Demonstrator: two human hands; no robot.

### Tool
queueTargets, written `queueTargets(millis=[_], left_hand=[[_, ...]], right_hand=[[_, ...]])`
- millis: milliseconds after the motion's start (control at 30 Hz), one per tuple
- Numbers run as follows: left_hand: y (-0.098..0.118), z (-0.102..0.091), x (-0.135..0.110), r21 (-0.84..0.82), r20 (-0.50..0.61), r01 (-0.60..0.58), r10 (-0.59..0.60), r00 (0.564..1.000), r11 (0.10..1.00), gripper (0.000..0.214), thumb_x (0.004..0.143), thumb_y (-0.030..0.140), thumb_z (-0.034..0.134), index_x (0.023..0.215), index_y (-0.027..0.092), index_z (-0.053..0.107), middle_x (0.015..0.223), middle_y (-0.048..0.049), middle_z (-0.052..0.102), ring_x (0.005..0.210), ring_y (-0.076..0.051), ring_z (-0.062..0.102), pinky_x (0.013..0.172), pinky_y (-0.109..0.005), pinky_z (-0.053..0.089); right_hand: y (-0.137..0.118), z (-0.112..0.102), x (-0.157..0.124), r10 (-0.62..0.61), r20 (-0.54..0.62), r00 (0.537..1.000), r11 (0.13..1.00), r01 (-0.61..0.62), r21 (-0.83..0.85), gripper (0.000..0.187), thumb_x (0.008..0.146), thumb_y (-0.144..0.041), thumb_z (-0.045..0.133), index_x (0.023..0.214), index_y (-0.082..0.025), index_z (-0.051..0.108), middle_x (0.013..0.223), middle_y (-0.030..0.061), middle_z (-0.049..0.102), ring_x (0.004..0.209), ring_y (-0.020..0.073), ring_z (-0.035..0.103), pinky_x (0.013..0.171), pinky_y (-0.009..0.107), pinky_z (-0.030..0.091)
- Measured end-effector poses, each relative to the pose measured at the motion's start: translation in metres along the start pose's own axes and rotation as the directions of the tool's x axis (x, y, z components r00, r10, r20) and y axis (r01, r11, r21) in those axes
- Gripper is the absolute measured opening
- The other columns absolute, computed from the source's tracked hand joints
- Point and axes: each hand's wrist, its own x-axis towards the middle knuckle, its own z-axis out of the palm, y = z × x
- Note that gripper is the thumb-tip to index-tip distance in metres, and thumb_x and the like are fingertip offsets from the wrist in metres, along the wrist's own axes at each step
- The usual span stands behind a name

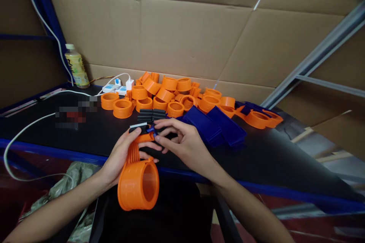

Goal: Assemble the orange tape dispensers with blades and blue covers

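My left hand (122, 155) grips the ribbed orange handle of an orange plastic ring piece (138, 184), which hangs below the hand over the table's front edge. At the top of that handle sits a small black part with a white toothed strip (138, 126) under my left thumb. My right hand (182, 142) pinches a small blue piece (152, 130) against that same top end. Both hands meet just above the black table (85, 136).
A heap of orange rings (171, 97) lies at the back of the table, with blue flat plates (213, 125) to its right and black strips (152, 114) in front. A drink bottle (76, 66), a white power strip (116, 88) and white cable (25, 129) lie left. Cardboard walls stand behind.
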Motion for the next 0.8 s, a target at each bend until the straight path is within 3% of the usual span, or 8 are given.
queueTargets(millis=[100, 200, 300, 433, 567, 800], left_hand=[[0.001, 0.0, 0.0, -0.003, -0.003, 0.014, -0.014, 1.0, 1.0, 0.029, 0.098, 0.038, 0.057, 0.116, 0.016, 0.052, 0.088, -0.0144, 0.079, 0.052, -0.021, 0.072, 0.067, -0.041, 0.063], [0.003, 0.001, -0.001, 0.0, 0.007, 0.023, -0.023, 1.0, 1.0, 0.029, 0.096, 0.039, 0.059, 0.113, 0.016, 0.054, 0.084, -0.0126, 0.078, 0.054, -0.021, 0.073, 0.064, -0.038, 0.063], [0.003, 0.001, -0.002, 0.027, 0.019, 0.026, -0.027, 0.999, 0.999, 0.03, 0.096, 0.039, 0.06, 0.115, 0.017, 0.053, 0.08, -0.0106, 0.077, 0.06, -0.023, 0.075, 0.066, -0.037, 0.064], [0.005, 0.003, -0.002, 0.086, 0.028, 0.038, -0.041, 0.999, 0.996, 0.025, 0.097, 0.041, 0.057, 0.109, 0.019, 0.053, 0.076, -0.0096, 0.076, 0.058, -0.023, 0.074, 0.066, -0.038, 0.064], [0.007, 0.006, -0.003, 0.075, 0.004, 0.052, -0.053, 0.999, 0.996, 0.023, 0.097, 0.039, 0.058, 0.106, 0.019, 0.053, 0.075, -0.008, 0.075, 0.058, -0.022, 0.074, 0.064, -0.037, 0.064], [0.006, 0.001, -0.003, 0.103, 0.017, 0.071, -0.073, 0.997, 0.992, 0.031, 0.095, 0.041, 0.06, 0.118, 0.021, 0.051, 0.074, -0.0065, 0.074, 0.06, -0.024, 0.074, 0.056, -0.034, 0.061]], right_hand=[[0.003, -0.006, 0.002, -0.003, 0.04, 0.999, 1.0, 0.003, 0.021, 0.032, 0.085, -0.03, 0.074, 0.114, -0.019, 0.067, 0.117, 0.0075, 0.07, 0.073, 0.0104, 0.069, 0.057, 0.022, 0.062], [0.003, -0.012, 0.003, -0.106, 0.087, 0.991, 0.984, 0.117, -0.132, 0.045, 0.085, -0.025, 0.075, 0.129, -0.024, 0.065, 0.114, 0.0059, 0.069, 0.079, 0.0105, 0.067, 0.056, 0.018, 0.059], [0.004, -0.015, 0.002, -0.205, 0.126, 0.971, 0.941, 0.231, -0.249, 0.038, 0.086, -0.025, 0.074, 0.123, -0.025, 0.07, 0.11, 0.0059, 0.067, 0.084, 0.0117, 0.066, 0.06, 0.019, 0.06], [0.006, -0.011, 0.0, -0.272, 0.063, 0.96, 0.919, 0.278, -0.28, 0.034, 0.086, -0.026, 0.075, 0.12, -0.021, 0.07, 0.111, 0.0072, 0.067, 0.088, 0.0128, 0.067, 0.066, 0.021, 0.062], [0.009, -0.005, -0.002, -0.289, 0.019, 0.957, 0.904, 0.279, -0.322, 0.037, 0.086, -0.029, 0.076, 0.12, -0.019, 0.069, 0.097, 0.0053, 0.067, 0.08, 0.0124, 0.067, 0.064, 0.021, 0.062], [0.016, -0.001, -0.008, -0.355, 0.055, 0.933, 0.855, 0.348, -0.384, 0.035, 0.089, -0.022, 0.071, 0.124, -0.02, 0.067, 0.097, 0.005, 0.07, 0.077, 0.0121, 0.068, 0.068, 0.025, 0.062]])
